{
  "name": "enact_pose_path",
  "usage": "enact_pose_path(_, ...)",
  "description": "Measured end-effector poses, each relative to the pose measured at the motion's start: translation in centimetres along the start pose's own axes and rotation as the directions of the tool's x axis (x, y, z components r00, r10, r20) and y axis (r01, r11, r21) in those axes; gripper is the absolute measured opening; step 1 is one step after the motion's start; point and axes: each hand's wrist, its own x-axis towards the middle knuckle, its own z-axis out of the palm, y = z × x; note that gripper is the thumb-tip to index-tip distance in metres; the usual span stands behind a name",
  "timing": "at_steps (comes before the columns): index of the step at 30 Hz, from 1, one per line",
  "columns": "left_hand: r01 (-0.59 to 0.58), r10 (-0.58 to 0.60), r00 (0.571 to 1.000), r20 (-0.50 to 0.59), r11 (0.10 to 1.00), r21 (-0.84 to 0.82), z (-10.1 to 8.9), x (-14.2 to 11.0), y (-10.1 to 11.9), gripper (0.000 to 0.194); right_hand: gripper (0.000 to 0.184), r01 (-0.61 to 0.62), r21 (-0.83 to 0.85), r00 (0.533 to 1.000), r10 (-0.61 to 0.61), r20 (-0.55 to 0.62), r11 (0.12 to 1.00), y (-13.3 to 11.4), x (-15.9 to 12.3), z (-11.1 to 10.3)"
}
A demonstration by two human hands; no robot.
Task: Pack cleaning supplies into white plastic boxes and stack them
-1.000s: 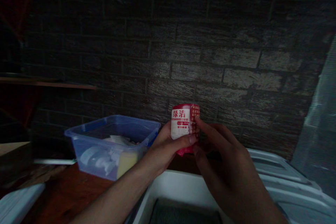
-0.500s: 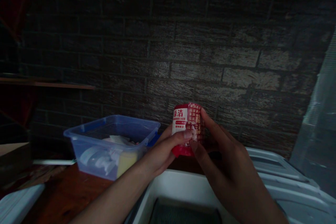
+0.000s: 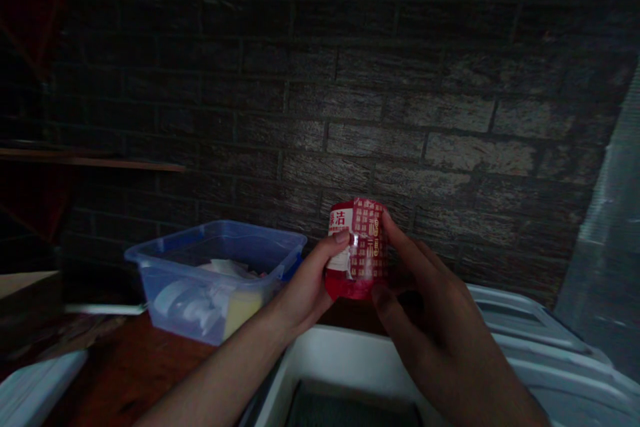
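Observation:
A red roll of garbage bags [image 3: 367, 250], with a white label and a gold-patterned red wrapper strip, is held upright between both hands above a white bin. My left hand [image 3: 307, 280] is closed around its left side, thumb across the label; the other fingers are hidden behind it. My right hand [image 3: 430, 300] grips the right side, index fingertip near the top edge and thumb low on the roll. Below them, the white bin [image 3: 345, 340] has a dark item [image 3: 350, 410] inside.
A translucent blue plastic box [image 3: 175, 257] holding white items and something yellow stands left on the wooden surface [image 3: 117, 373]. Pale plastic lids [image 3: 545, 340] lie at the right. A dark brick wall [image 3: 310, 113] rises behind; a shelf [image 3: 95, 160] juts out at left.
The roll has turned a little in my hands, showing more of the patterned strip. My left thumb has shifted up and left on the label, and my right thumb has slid slightly lower.

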Motion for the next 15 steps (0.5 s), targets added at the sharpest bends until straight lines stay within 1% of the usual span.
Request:
enact_pose_path(2,-0.012,0.011,1.000,-0.015,1.000,-0.013,-0.02,-0.01,0.02,0.037,0.078,0.014,0.014,1.000,-0.013,-0.005,1.000,-0.03,-0.09,0.02)
enact_pose_path(5,-0.011,0.011,1.000,-0.023,1.000,-0.028,-0.04,-0.02,0.06,0.035,0.071,0.032,-0.027,0.999,-0.032,-0.022,0.999,0.02,-0.30,0.00)
enact_pose_path(9,-0.005,0.004,1.000,-0.029,1.000,-0.031,-0.14,0.02,0.09,0.035,0.064,0.008,-0.059,0.999,-0.010,-0.039,0.998,0.28,-0.52,0.04)
enact_pose_path(13,0.006,-0.006,1.000,-0.014,1.000,-0.009,-0.14,-0.03,0.15,0.036,0.058,0.001,-0.037,0.998,-0.003,-0.061,0.999,0.30,-0.35,0.29)
enact_pose_path(15,-0.009,0.009,1.000,0.005,1.000,0.029,-0.04,-0.11,0.22,0.036,0.059,-0.009,-0.015,0.998,0.008,-0.061,1.000,0.24,-0.22,0.42)
